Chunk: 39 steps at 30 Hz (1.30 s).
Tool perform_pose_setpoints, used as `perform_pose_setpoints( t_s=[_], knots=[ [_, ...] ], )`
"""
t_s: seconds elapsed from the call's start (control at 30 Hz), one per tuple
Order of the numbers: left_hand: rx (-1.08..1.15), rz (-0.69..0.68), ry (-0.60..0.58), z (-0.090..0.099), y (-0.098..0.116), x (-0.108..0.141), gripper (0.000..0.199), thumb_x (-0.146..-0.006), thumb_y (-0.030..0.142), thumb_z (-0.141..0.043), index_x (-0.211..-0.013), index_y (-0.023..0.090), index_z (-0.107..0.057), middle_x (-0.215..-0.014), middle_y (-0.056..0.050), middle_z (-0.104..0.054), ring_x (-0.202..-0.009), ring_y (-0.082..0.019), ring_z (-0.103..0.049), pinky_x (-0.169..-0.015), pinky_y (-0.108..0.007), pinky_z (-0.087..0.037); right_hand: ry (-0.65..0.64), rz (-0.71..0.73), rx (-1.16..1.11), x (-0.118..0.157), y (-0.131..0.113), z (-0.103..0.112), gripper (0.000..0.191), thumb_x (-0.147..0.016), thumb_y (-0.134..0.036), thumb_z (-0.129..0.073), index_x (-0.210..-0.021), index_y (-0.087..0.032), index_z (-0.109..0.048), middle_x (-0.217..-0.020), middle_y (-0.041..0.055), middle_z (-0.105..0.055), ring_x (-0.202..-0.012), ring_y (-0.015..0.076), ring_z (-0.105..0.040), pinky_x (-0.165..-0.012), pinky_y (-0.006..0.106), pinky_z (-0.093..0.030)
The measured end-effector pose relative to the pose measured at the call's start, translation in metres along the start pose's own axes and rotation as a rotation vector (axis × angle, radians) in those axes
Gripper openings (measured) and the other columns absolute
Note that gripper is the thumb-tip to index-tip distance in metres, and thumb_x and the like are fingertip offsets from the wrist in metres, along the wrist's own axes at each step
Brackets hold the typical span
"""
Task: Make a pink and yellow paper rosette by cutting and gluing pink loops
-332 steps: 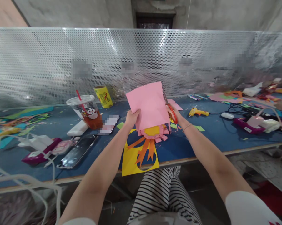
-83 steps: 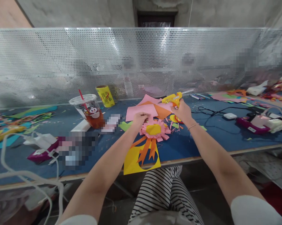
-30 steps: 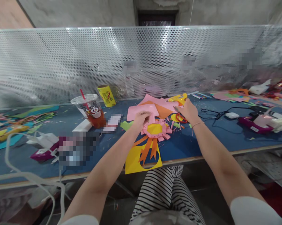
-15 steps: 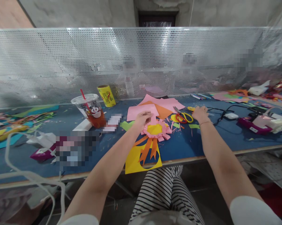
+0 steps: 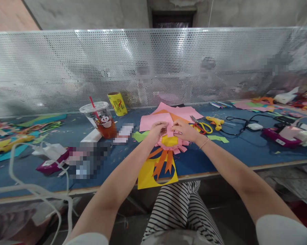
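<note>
A paper rosette [image 5: 170,141] with a yellow centre, pink folded edge and orange ribbon tails [image 5: 159,166] lies in front of me. At its far edge, my left hand [image 5: 159,130] pinches a pink paper strip [image 5: 170,128]. From the other side my right hand [image 5: 184,130] has its fingers closed on the same strip. Under the tails is a yellow sheet [image 5: 145,174] with a round hole cut out. Scissors [image 5: 204,127] with red and yellow handles lie right of the rosette, partly behind my right hand. Past them rests a yellow glue gun [image 5: 215,122].
Pink sheets [image 5: 150,122] and an orange sheet lie behind the rosette. At left stand a drink cup [image 5: 102,122] with a red straw and a yellow tube [image 5: 118,104]. Purple power strips [image 5: 279,136] and cables lie at both sides. A perforated metal screen [image 5: 92,68] borders the table's back.
My right hand has left the glue gun, which now lies on the table, and moved left to the pink strip. My left hand stays at the strip.
</note>
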<state>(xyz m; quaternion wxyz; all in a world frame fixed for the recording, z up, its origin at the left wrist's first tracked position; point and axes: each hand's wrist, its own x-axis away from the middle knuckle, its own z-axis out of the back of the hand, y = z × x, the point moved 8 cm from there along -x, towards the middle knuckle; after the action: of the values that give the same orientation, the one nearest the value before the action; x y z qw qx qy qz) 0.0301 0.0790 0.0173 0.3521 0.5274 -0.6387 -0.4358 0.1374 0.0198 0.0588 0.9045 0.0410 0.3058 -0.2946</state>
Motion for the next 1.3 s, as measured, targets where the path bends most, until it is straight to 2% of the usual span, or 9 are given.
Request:
perform_pose_setpoints(
  t_s=[0.13, 0.27, 0.4, 0.5, 0.63, 0.83, 1.13, 1.3],
  knots=[
    [0.021, -0.016, 0.028, 0.001, 0.003, 0.001, 0.027, -0.042, 0.02, -0.077, -0.061, 0.014, -0.06, -0.056, 0.002, -0.057, -0.05, -0.007, -0.051, -0.049, -0.019, -0.04, 0.023, -0.009, -0.08, -0.003, -0.006, -0.006, 0.016, -0.084, -0.027, -0.046, -0.089, -0.02, -0.059, -0.095, 0.0055, -0.048, -0.087, 0.0151, -0.05, -0.08, 0.031, -0.044],
    [0.06, -0.068, 0.019, -0.003, 0.008, 0.003, 0.026, -0.044, 0.021, -0.077, -0.06, 0.014, -0.058, -0.056, 0.002, -0.057, -0.053, -0.007, -0.051, -0.051, -0.02, -0.04, 0.117, -0.079, -0.206, -0.006, -0.003, 0.001, 0.017, -0.084, -0.03, -0.047, -0.085, -0.019, -0.06, -0.093, 0.0052, -0.051, -0.085, 0.0146, -0.051, -0.077, 0.03, -0.044],
    [0.052, -0.13, 0.024, -0.004, 0.012, 0.004, 0.028, -0.044, 0.019, -0.077, -0.06, 0.014, -0.055, -0.055, 0.004, -0.054, -0.053, -0.007, -0.051, -0.054, -0.02, -0.041, 0.188, -0.191, -0.35, -0.006, 0.007, 0.005, 0.016, -0.081, -0.032, -0.05, -0.081, -0.019, -0.06, -0.086, 0.0032, -0.056, -0.077, 0.0134, -0.053, -0.069, 0.028, -0.043],
    [0.023, -0.125, 0.035, -0.001, 0.009, 0.002, 0.029, -0.043, 0.019, -0.076, -0.065, 0.015, -0.057, -0.059, 0.003, -0.057, -0.056, -0.009, -0.055, -0.057, -0.022, -0.044, 0.225, -0.3, -0.445, -0.005, 0.013, 0.003, 0.018, -0.079, -0.034, -0.052, -0.081, -0.018, -0.06, -0.081, 0.0019, -0.059, -0.071, 0.0121, -0.053, -0.063, 0.025, -0.041],
    [-0.005, -0.106, -0.023, -0.002, 0.004, -0.001, 0.025, -0.048, 0.02, -0.073, -0.069, 0.015, -0.06, -0.061, 0.001, -0.059, -0.054, -0.009, -0.055, -0.057, -0.023, -0.046, 0.355, -0.446, -0.543, 0.0, 0.024, 0.004, 0.021, -0.075, -0.038, -0.054, -0.079, -0.017, -0.057, -0.072, -0.0004, -0.058, -0.063, 0.0106, -0.051, -0.059, 0.024, -0.04],
    [-0.022, -0.113, -0.05, -0.002, -0.001, -0.004, 0.019, -0.053, 0.021, -0.07, -0.067, 0.014, -0.059, -0.058, 0.002, -0.057, -0.054, -0.009, -0.056, -0.06, -0.025, -0.047, 0.45, -0.52, -0.556, 0.007, 0.034, 0.006, 0.022, -0.072, -0.038, -0.057, -0.08, -0.017, -0.055, -0.07, -0.001, -0.055, -0.062, 0.0105, -0.049, -0.06, 0.024, -0.041],
    [-0.097, -0.157, -0.141, -0.015, 0.003, 0.005, 0.017, -0.055, 0.022, -0.069, -0.068, 0.014, -0.062, -0.063, 0.0, -0.06, -0.061, -0.012, -0.06, -0.065, -0.026, -0.048, 0.487, -0.554, -0.521, 0.008, 0.036, 0.014, 0.022, -0.072, -0.04, -0.055, -0.073, -0.018, -0.053, -0.068, -0.0004, -0.054, -0.061, 0.0121, -0.049, -0.059, 0.025, -0.041],
    [-0.108, -0.149, -0.115, -0.014, 0.002, 0.004, 0.02, -0.054, 0.021, -0.07, -0.071, 0.014, -0.063, -0.065, -0.001, -0.063, -0.061, -0.012, -0.061, -0.064, -0.027, -0.048, 0.498, -0.569, -0.538, 0.009, 0.038, 0.013, 0.02, -0.073, -0.038, -0.054, -0.072, -0.018, -0.052, -0.067, -0.0004, -0.054, -0.061, 0.0121, -0.048, -0.059, 0.025, -0.041]
  ],
)
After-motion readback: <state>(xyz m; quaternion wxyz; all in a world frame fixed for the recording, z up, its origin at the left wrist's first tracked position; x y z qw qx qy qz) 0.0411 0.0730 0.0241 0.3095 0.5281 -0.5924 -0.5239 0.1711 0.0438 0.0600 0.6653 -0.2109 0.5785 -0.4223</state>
